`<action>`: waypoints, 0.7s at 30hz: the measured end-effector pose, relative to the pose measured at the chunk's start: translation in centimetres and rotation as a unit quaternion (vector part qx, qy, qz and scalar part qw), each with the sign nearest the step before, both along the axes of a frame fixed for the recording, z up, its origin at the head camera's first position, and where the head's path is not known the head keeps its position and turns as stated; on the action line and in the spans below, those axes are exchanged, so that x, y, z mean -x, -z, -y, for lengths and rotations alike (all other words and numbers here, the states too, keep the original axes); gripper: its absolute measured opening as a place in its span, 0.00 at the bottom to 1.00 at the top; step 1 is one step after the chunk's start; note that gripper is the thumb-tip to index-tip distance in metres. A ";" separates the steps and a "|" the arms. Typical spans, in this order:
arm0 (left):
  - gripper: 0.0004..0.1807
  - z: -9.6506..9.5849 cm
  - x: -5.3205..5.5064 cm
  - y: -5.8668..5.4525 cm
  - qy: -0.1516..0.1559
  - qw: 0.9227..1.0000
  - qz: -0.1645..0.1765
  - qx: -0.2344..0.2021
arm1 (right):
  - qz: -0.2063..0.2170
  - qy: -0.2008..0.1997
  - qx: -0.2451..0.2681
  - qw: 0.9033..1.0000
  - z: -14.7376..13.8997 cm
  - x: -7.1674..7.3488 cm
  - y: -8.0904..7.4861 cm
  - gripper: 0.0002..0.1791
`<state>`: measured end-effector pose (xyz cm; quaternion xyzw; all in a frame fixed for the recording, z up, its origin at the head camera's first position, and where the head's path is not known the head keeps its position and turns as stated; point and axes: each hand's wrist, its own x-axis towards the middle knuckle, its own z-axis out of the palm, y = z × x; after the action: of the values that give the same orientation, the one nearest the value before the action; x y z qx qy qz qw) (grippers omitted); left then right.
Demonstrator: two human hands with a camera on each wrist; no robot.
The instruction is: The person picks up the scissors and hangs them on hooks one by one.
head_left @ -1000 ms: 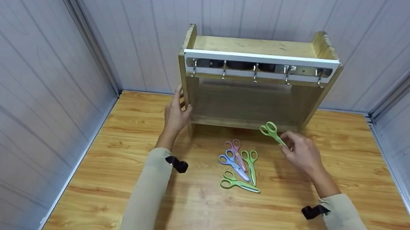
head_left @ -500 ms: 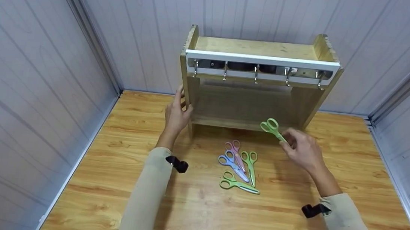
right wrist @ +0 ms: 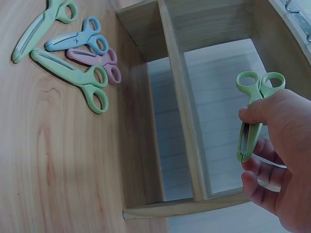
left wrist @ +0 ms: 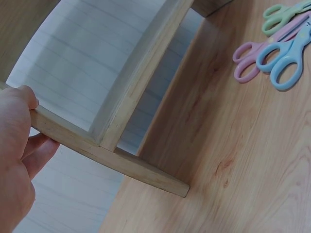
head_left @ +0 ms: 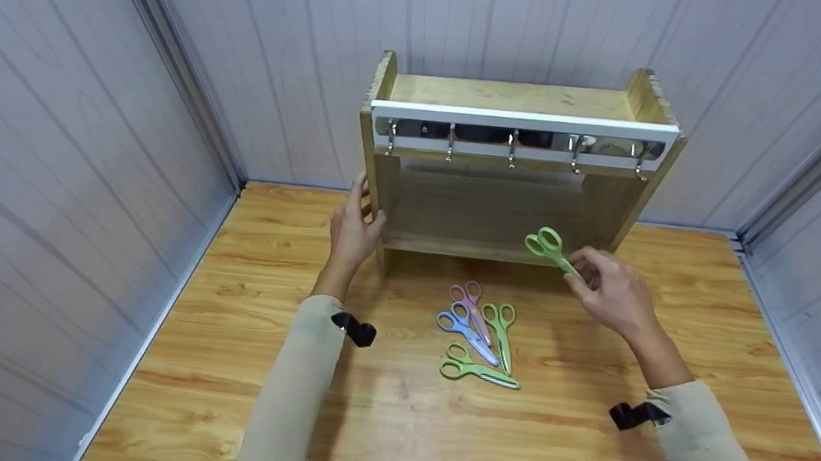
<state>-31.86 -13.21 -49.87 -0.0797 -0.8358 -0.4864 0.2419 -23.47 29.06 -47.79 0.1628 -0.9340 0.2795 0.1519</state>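
My left hand [head_left: 354, 229] holds the left side panel of a wooden shelf rack [head_left: 514, 96]; in the left wrist view the thumb lies on one face of the panel [left wrist: 73, 133] and fingers on the other. Raised in front of the rack's right part, my right hand [head_left: 617, 292] pinches green scissors [right wrist: 253, 131] by the closed blades, their finger loops pointing up and away from me. A white rail with several metal hooks [head_left: 513, 150] runs across the rack's upper front, bearing nothing.
On the wood-look floor [head_left: 392, 424] before the rack lie blue scissors [head_left: 473, 334], pink scissors [head_left: 478, 318] and two green scissors [head_left: 505, 341], close together. Panelled walls [head_left: 307, 47] stand behind and on both sides.
My right hand has risen a little and shifted slightly right, carrying the green scissors upward. The left hand stays on the side panel, and the scissors on the floor lie unmoved.
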 end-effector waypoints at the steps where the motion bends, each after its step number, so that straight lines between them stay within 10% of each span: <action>1: 0.38 0.0 0.0 0.0 0.001 1.000 0.000 -0.002 | 0.000 -0.001 0.001 1.000 0.0 0.0 -0.1 0.08; 21: 0.39 0.1 0.2 0.1 -0.004 1.000 0.007 0.008 | -0.025 -0.004 0.032 0.999 -1.7 0.6 -2.6 0.08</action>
<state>-32.07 -13.31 -50.01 -0.0748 -0.8415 -0.4795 0.2376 -24.06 30.73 -45.20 0.1686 -0.9196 0.3060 0.1797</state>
